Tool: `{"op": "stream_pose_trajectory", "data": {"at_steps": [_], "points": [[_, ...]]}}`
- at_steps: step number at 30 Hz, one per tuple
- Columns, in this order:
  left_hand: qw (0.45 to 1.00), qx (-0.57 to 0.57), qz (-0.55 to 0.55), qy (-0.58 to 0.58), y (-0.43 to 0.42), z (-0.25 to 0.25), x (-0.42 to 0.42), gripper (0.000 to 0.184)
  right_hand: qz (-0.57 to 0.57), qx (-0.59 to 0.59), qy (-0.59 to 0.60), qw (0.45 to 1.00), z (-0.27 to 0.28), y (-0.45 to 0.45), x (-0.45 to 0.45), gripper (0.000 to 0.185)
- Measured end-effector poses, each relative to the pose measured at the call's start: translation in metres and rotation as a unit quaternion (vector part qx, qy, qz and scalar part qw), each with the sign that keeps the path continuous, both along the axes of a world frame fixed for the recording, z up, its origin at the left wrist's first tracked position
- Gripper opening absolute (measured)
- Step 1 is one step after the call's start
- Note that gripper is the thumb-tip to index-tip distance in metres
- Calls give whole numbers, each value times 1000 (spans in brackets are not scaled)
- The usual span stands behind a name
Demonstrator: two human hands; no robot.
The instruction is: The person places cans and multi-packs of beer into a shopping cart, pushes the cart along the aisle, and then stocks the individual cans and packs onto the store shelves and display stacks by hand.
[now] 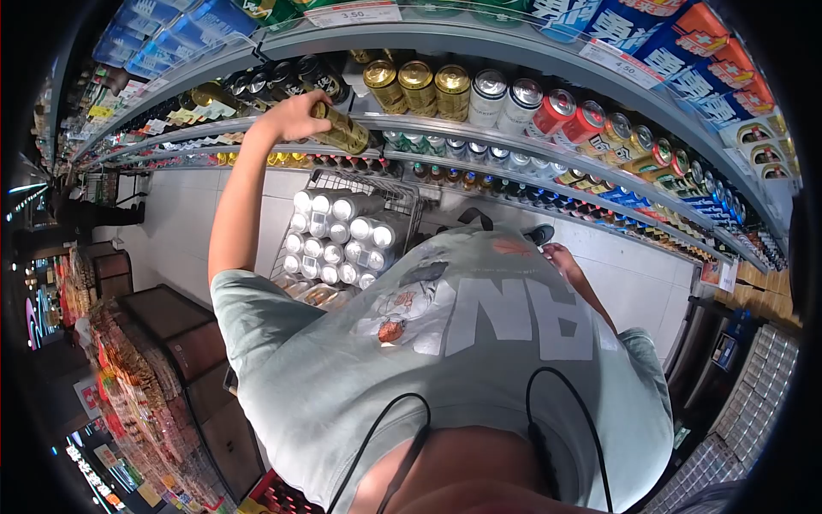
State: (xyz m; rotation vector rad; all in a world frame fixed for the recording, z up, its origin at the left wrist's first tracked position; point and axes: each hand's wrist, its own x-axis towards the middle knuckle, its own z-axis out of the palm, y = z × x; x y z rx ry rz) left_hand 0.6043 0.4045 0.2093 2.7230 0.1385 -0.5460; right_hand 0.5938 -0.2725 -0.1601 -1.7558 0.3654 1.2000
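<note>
My left hand [300,118] is closed round the upper end of a gold can [344,133], which is tilted at the front edge of a shelf [505,140]. Right of it on that shelf stand three gold cans [416,88] in front, then white cans [489,98] and red cans [552,113]. Dark cans [318,77] are just behind my left hand. My right hand [562,259] hangs low beside the shirt, partly hidden, its fingers loosely bent and apart with nothing visible in them.
Below the shelf is a wire cart [411,199] with many silver-topped cans [332,231]. Price tags [353,14] line the upper shelf. Packaged goods [137,385] on display stands are at the left, stacked boxed cans [753,394] at the right. A person [94,212] is far left.
</note>
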Motion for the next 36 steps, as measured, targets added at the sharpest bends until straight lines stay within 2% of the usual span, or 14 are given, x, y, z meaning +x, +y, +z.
{"op": "stream_pose_trajectory", "data": {"at_steps": [4, 6, 9, 11, 14, 17, 18, 21, 24, 26, 29, 31, 36], "points": [[1000, 1, 6, -23, 11, 23, 27, 50, -12, -83, 18, 996, -20, -42, -34, 27], [1000, 5, 7, -13, 10, 36, 38, 50, 57, -85, -11, 995, -54, -77, -51, 28], [994, 32, -59, -89, 12, 31, 50, 51, 117, -85, -27, 989, -76, -98, -68, 31], [991, 70, -75, -88, 9, 30, 58, 55, 82, -53, -21, 995, -83, -107, -76, 32], [984, 120, -103, -85, 6, 26, 73, 58, -61, 83, 29, 994, -60, -100, -84, 33], [987, 113, -89, -76, 8, 6, 83, 61, -108, -5, 21, 994, -65, -74, -78, 34], [987, 98, -101, -74, 14, -6, 86, 61, -72, -47, 0, 996, -38, -58, -76, 35], [991, 32, -112, -65, 14, -25, 88, 66, -44, -63, -15, 997, 14, -32, -73, 35], [993, -43, -107, -24, 23, -46, 94, 69, -46, -70, -5, 996, 15, -33, -73, 34], [994, -39, -99, -23, 16, -42, 89, 70, -68, -73, 13, 995, -14, -49, -76, 33], [996, -16, -81, -31, 13, -43, 88, 70, -72, -117, 37, 990, -10, -51, -75, 31], [996, -5, -85, -39, 13, -43, 87, 70, -65, -151, 52, 985, 22, -39, -74, 30], [987, -44, -92, -121, 14, -57, 87, 62, -70, -139, 60, 986, 31, -26, -63, 31]]}}
